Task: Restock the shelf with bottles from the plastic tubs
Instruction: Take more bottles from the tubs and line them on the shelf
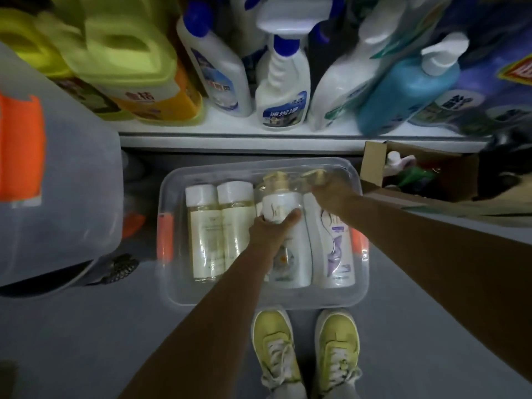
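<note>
A clear plastic tub with orange clips sits on the floor below the shelf. Inside lie two pale yellow bottles with white caps on the left, and white shampoo bottles on the right. My left hand grips a white bottle with a gold cap, lifted above the others. Over the tub's far right corner, my right hand curls round the gold top of another bottle. A white and purple shampoo bottle lies under my right forearm.
The shelf holds yellow-green jugs, white spray bottles and a blue bottle. A second clear tub with an orange clip looms at the left. An open cardboard box stands at the right. My yellow shoes stand on the grey floor.
</note>
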`<state>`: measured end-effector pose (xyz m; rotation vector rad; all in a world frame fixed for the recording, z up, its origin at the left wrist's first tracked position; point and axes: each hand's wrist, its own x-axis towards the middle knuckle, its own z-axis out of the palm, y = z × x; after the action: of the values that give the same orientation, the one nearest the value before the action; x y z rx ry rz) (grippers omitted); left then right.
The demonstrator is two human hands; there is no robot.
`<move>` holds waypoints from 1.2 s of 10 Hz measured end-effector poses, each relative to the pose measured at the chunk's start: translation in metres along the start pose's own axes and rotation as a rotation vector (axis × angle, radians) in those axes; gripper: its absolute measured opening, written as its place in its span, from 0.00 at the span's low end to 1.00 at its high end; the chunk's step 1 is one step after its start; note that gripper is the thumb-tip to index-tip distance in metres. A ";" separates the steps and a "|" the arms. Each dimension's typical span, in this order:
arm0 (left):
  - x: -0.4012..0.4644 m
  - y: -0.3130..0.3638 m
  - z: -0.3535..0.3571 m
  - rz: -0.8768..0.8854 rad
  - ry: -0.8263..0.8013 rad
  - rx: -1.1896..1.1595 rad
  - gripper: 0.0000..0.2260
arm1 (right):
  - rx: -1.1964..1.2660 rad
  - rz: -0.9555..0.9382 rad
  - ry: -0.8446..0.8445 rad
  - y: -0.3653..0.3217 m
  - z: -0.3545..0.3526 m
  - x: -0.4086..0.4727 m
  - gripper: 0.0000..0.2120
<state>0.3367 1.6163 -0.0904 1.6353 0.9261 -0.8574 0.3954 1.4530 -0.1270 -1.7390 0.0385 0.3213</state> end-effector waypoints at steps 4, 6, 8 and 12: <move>-0.010 -0.023 -0.014 0.034 -0.149 -0.237 0.32 | -0.393 0.499 0.033 -0.060 0.006 -0.012 0.14; -0.040 -0.012 -0.016 0.064 -0.134 -0.255 0.41 | -0.199 0.469 0.097 -0.093 -0.002 -0.029 0.08; -0.100 0.009 -0.035 0.014 -0.148 -0.266 0.29 | -0.299 0.502 0.077 -0.149 -0.012 -0.041 0.10; -0.246 0.096 -0.093 -0.011 -0.203 -0.378 0.41 | -0.258 0.489 0.117 -0.325 -0.030 -0.068 0.18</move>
<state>0.3200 1.6505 0.1865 1.1969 0.8923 -0.7846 0.4017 1.4775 0.2050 -1.9917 0.5332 0.6016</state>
